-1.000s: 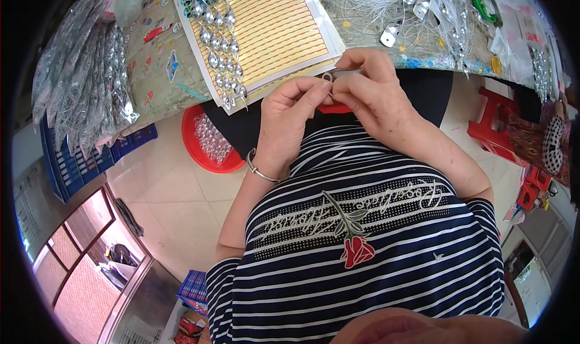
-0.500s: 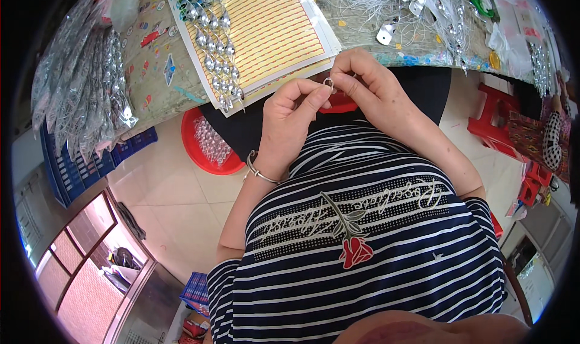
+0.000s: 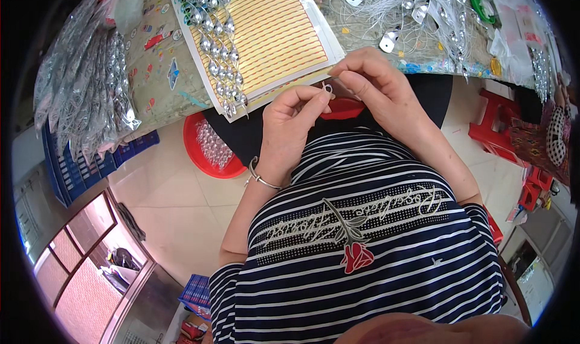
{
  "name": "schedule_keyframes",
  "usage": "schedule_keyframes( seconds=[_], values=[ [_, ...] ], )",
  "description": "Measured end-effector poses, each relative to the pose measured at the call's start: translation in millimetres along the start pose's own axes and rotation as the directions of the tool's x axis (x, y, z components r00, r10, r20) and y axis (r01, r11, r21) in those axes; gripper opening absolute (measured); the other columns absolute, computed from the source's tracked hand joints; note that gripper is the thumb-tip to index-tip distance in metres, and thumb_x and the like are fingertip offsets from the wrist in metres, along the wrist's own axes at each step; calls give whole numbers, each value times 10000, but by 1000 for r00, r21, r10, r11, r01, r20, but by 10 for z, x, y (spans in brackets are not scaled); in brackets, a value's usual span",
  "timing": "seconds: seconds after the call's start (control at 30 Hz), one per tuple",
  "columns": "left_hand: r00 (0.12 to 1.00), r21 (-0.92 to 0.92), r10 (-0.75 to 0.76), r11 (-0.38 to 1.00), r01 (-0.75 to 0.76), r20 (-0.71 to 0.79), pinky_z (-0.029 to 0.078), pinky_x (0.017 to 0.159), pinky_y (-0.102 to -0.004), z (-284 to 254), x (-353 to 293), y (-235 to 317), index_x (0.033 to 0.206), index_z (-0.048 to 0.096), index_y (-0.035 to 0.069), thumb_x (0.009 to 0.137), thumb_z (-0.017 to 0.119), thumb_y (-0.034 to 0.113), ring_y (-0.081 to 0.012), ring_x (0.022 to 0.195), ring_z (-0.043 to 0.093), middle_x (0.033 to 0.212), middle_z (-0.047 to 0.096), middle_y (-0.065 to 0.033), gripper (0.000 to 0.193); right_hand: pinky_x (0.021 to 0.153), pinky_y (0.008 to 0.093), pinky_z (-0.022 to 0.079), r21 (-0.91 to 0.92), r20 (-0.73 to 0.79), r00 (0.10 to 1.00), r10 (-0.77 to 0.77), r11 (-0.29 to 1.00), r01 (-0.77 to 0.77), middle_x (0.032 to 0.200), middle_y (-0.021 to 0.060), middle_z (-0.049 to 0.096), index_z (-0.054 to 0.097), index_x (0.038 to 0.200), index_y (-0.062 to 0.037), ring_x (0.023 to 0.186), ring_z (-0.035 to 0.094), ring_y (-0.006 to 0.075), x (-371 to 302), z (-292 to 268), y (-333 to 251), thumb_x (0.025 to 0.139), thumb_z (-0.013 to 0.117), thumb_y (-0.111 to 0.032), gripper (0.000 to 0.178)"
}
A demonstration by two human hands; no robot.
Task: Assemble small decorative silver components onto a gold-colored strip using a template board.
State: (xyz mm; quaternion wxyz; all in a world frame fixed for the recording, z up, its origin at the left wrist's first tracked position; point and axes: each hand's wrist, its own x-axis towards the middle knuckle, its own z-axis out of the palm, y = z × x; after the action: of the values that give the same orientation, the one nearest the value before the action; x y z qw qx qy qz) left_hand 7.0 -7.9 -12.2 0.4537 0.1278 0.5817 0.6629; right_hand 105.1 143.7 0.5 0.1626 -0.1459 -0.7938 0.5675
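Between the thumb and forefinger of my left hand (image 3: 291, 122) a small pale loop (image 3: 328, 89) is pinched, sticking up past the fingertips. Close by on the right, my right hand (image 3: 382, 85) has its thumb and forefinger nearly together. Whatever it pinches, perhaps a thin strand, is too fine to make out. Both hands hover over my lap at the table's near edge. Just beyond them lies a stack of yellow sheets with red wavy lines (image 3: 275, 33), strands of silver drop-shaped beads (image 3: 225, 57) draped down its left side.
Silver strands in clear plastic (image 3: 84, 93) hang over the table's left edge. White threads with silver beads (image 3: 417, 9) lie at the back right. Below the table sit a red basin of clear beads (image 3: 211, 147) and, partly hidden, another red container (image 3: 341, 109). A red stool (image 3: 492, 123) stands right.
My right hand has drawn slightly right and down, away from the loop. The left hand keeps its pinch on the loop. The view has shifted a little.
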Motion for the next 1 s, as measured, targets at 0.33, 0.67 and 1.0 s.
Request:
schedule_keyframes(
  seconds=[0.33,0.67,1.0],
  values=[
    [997,111,77,991,-76,-6,468,708,-186,-3,8,-54,932,640,-6,872,617,57,-56,761,579,851,641,-29,90,669,249,455,-191,32,996,-86,977,90,870,70,555,637,937,-13,773,560,171,-97,24,-29,834,612,-26,107],
    [992,228,126,966,-120,-9,459,674,-189,-28,6,-147,940,640,-6,866,618,60,-48,730,561,851,642,-19,102,604,266,474,-338,48,989,-143,929,150,845,74,569,648,902,-12,715,582,186,-77,29,-70,781,666,-40,125],
    [954,517,288,806,-287,81,413,634,-171,-47,27,-177,932,650,9,884,585,59,-32,771,551,834,647,-1,95,565,272,479,-459,35,975,-219,863,211,802,75,551,610,808,-11,670,589,199,-59,101,2,736,684,-19,104]
  ],
)
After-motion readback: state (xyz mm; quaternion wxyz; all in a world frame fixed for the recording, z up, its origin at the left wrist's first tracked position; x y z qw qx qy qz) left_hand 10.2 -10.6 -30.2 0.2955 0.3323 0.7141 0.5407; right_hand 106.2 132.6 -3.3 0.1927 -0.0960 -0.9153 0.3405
